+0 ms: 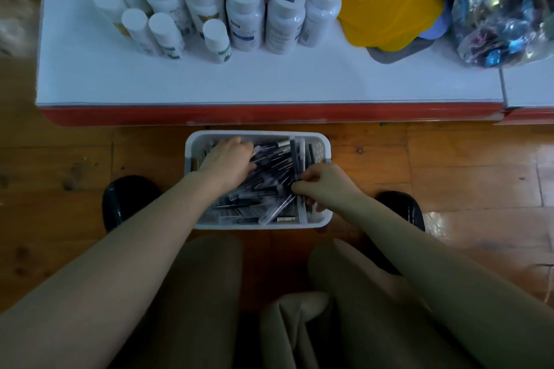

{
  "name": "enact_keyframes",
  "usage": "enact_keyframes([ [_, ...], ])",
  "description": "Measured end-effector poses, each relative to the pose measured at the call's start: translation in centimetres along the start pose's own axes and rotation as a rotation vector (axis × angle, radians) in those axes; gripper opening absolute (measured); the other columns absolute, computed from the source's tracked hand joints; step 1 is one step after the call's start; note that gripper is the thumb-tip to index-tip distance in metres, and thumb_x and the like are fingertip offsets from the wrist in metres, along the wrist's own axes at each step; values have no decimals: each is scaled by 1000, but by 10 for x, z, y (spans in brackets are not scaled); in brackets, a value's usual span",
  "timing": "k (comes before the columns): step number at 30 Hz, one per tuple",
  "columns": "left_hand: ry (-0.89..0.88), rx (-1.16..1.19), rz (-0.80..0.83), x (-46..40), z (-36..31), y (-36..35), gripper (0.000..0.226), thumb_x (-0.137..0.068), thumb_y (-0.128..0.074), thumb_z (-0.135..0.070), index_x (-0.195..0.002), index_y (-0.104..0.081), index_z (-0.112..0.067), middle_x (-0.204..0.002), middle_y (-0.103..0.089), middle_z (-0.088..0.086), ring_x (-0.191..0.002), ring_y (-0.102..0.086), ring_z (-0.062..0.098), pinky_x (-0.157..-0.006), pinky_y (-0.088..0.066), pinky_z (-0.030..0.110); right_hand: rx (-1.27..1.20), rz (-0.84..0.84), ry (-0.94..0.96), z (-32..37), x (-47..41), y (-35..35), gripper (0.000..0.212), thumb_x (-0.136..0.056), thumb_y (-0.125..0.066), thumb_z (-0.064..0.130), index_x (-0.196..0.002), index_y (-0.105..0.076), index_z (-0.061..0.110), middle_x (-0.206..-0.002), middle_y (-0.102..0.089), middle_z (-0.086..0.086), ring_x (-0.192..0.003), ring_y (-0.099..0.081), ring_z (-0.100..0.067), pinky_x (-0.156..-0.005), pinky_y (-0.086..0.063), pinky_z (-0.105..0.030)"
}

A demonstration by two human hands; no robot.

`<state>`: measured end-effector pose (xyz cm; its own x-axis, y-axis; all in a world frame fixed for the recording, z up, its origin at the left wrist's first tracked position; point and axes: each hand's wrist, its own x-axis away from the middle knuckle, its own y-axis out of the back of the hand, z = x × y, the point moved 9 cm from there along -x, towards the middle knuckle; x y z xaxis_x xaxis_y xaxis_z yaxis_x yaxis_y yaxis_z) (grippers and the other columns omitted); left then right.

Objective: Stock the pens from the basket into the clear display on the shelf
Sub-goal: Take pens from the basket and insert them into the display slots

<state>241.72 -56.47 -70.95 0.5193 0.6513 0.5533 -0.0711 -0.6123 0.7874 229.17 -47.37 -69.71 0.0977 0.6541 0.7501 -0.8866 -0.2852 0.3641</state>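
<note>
A white plastic basket (320,141) stands on the wooden floor in front of the shelf, filled with several dark pens in clear sleeves (269,165). My left hand (227,159) reaches into the basket's left side, palm down, fingers curled over a bunch of pens. My right hand (325,181) is at the basket's right side, fingers pinched around a few pens that stand along the right wall. No clear display is in view.
The white shelf (239,78) with a red front edge lies just beyond the basket. On it stand several white bottles (245,15), yellow caps (386,0) and a plastic bag of small items (503,6). My knees and black shoes flank the basket.
</note>
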Motion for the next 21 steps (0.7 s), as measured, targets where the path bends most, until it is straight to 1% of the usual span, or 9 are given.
enact_keyframes([
  [4, 17, 70, 24, 15, 0, 14, 25, -96, -48, -22, -112, -50, -3, -112, -53, 15, -101, -52, 29, -83, -41, 39, -36, -19, 112, 26, 18, 15, 11, -87, -62, 16, -87, -61, 5, -69, -60, -5, -62, -57, -17, -56, -48, -25],
  [7, 8, 192, 50, 31, -3, 31, 18, -97, -47, -19, -111, -45, -9, -89, -59, 9, -74, -56, 20, -62, -45, 32, -66, -55, 220, 55, 42, 31, 7, -88, -61, 19, -87, -61, 12, -75, -62, -2, -66, -56, -11, -61, -47, -23],
  [8, 3, 205, 42, 39, -5, 42, 11, -97, -46, -19, -102, -41, -11, -80, -56, 5, -66, -52, 16, -54, -39, 28, -69, -74, 263, 67, 51, 38, 5, -88, -61, 20, -84, -60, 16, -75, -61, 1, -66, -56, -9, -61, -46, -18],
  [10, -2, 239, -36, 55, -11, 74, 14, -97, -47, -21, -94, -36, -13, -73, -47, -1, -65, -48, 17, -51, -30, 29, -103, -128, 336, 93, 72, 54, 7, -89, -61, 19, -82, -59, 21, -74, -60, 7, -67, -56, -5, -61, -46, -14],
  [13, -28, 389, -200, 86, -22, 137, 15, -95, -51, -20, -94, -38, -13, -75, -46, 0, -72, -46, 22, -59, -29, 31, -215, -190, 383, 128, 102, 79, 8, -89, -61, 18, -84, -59, 24, -82, -66, -5, -79, -64, -24, -73, -53, -35],
  [15, -29, 477, -262, 107, -29, 175, 15, -95, -51, -19, -92, -39, -12, -73, -44, -2, -69, -44, 18, -57, -26, 30, -263, -205, 414, 153, 122, 92, 2, -91, -58, 16, -89, -59, 18, -91, -66, -14, -90, -63, -33, -80, -53, -46],
  [18, -45, 562, -350, 140, -40, 230, 15, -95, -51, -21, -90, -43, -10, -71, -44, -5, -64, -45, 11, -52, -32, 21, -311, -243, 487, 193, 158, 111, 2, -92, -55, 9, -93, -56, 11, -93, -65, -19, -93, -62, -35, -86, -49, -51],
  [19, -60, 603, -380, 151, -45, 247, 14, -95, -51, -21, -90, -44, -10, -71, -47, -3, -65, -49, 14, -57, -37, 22, -327, -242, 505, 205, 169, 116, 1, -93, -53, 9, -94, -54, 9, -92, -65, -18, -92, -62, -35, -86, -49, -52],
  [21, -87, 720, -447, 178, -55, 282, 11, -95, -51, -22, -90, -47, -12, -68, -49, -1, -62, -52, 15, -57, -46, 28, -347, -224, 523, 227, 194, 125, 6, -95, -49, 10, -100, -51, 6, -88, -64, -9, -89, -63, -28, -86, -51, -48],
])
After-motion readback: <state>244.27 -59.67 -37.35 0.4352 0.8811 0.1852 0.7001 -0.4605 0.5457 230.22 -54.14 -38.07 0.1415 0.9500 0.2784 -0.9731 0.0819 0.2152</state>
